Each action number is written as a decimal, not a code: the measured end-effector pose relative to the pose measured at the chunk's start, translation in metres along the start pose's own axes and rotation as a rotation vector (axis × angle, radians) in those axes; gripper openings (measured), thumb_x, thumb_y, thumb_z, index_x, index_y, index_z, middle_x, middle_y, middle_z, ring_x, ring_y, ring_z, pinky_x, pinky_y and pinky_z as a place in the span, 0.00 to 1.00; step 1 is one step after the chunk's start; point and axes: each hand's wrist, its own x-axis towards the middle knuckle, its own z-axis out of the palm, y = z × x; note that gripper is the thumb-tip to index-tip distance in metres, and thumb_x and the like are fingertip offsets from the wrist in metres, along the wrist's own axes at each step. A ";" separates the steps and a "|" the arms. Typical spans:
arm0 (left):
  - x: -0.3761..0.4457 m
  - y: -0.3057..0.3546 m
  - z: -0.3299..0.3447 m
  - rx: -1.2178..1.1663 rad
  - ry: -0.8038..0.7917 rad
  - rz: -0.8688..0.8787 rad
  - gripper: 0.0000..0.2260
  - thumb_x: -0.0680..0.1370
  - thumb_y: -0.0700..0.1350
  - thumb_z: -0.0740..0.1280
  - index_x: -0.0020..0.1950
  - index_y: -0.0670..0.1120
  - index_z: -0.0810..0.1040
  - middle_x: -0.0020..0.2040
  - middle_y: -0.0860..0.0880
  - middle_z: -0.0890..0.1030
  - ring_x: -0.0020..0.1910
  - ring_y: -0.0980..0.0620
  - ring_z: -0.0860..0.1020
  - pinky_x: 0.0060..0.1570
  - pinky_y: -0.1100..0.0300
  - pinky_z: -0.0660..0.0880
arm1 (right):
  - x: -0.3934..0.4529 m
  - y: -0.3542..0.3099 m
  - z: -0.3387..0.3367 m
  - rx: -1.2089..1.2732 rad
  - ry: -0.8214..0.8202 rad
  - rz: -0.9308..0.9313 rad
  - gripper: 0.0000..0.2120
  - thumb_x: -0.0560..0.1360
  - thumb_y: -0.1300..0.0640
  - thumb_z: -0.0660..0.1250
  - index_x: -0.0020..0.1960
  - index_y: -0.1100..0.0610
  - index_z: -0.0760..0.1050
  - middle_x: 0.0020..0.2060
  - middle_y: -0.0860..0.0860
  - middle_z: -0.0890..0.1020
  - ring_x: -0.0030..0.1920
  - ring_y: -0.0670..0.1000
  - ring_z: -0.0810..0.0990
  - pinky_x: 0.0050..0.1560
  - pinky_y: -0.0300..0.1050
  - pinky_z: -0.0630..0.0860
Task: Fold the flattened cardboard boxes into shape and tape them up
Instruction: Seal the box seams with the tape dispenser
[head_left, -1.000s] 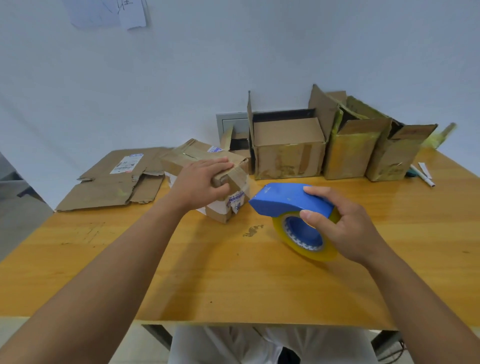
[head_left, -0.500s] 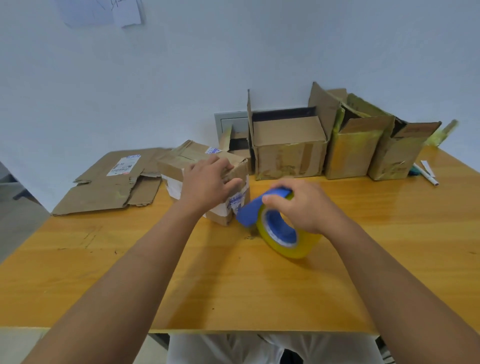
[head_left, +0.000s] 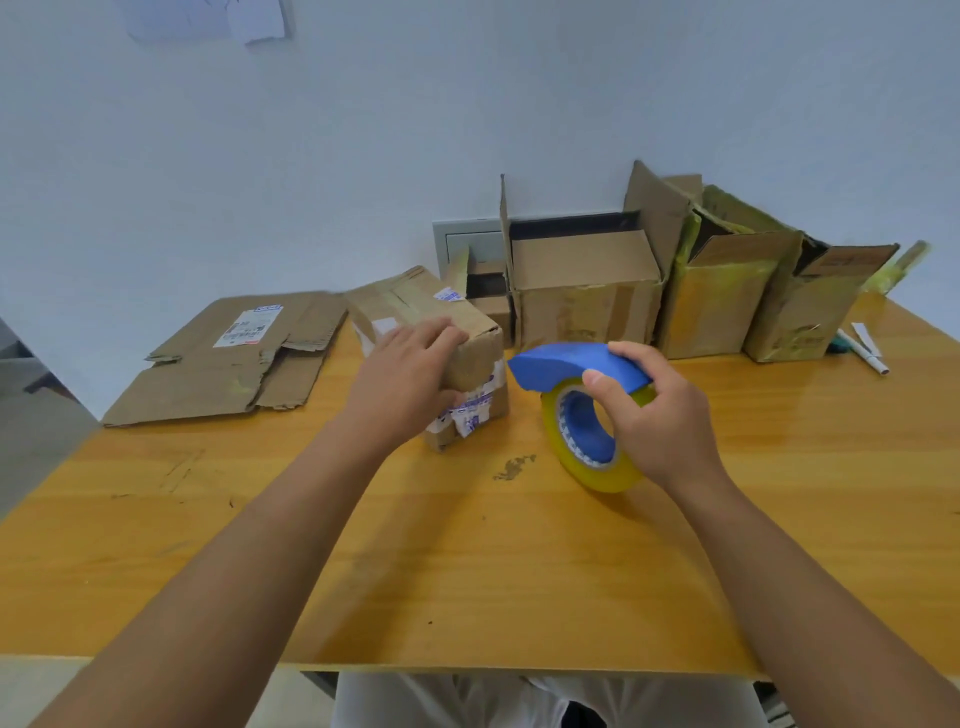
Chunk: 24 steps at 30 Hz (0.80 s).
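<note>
Left hand (head_left: 410, 374) rests on the small cardboard box (head_left: 447, 338), fingers curled over its near top edge. Right hand (head_left: 654, 410), just right of it, grips the blue tape dispenser (head_left: 571, 364), fingers clamped.

Two bare forearms (head_left: 291, 525), no sleeves down to the wrists. No rings, watch or bands on either hand. White garment (head_left: 441, 701) at the lower edge, with a dark gap at its middle.
</note>
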 end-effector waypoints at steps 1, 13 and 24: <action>-0.001 0.002 0.001 -0.005 0.016 -0.020 0.30 0.74 0.53 0.74 0.73 0.52 0.67 0.76 0.47 0.65 0.72 0.43 0.66 0.69 0.47 0.65 | 0.002 0.000 0.005 -0.004 0.018 0.001 0.21 0.72 0.36 0.66 0.62 0.44 0.75 0.48 0.34 0.77 0.50 0.30 0.75 0.41 0.24 0.70; -0.005 0.025 0.035 0.137 0.301 -0.122 0.28 0.72 0.55 0.75 0.65 0.42 0.75 0.59 0.41 0.76 0.60 0.38 0.72 0.63 0.47 0.70 | -0.002 0.016 0.032 -0.094 0.084 -0.072 0.30 0.73 0.34 0.62 0.68 0.50 0.73 0.54 0.47 0.77 0.49 0.50 0.75 0.45 0.44 0.72; -0.006 0.010 0.012 0.053 0.263 -0.085 0.21 0.70 0.50 0.78 0.59 0.42 0.80 0.51 0.42 0.81 0.52 0.38 0.77 0.52 0.46 0.75 | -0.011 0.019 0.027 0.008 0.094 -0.083 0.29 0.73 0.36 0.62 0.68 0.52 0.73 0.56 0.46 0.77 0.51 0.50 0.77 0.46 0.35 0.71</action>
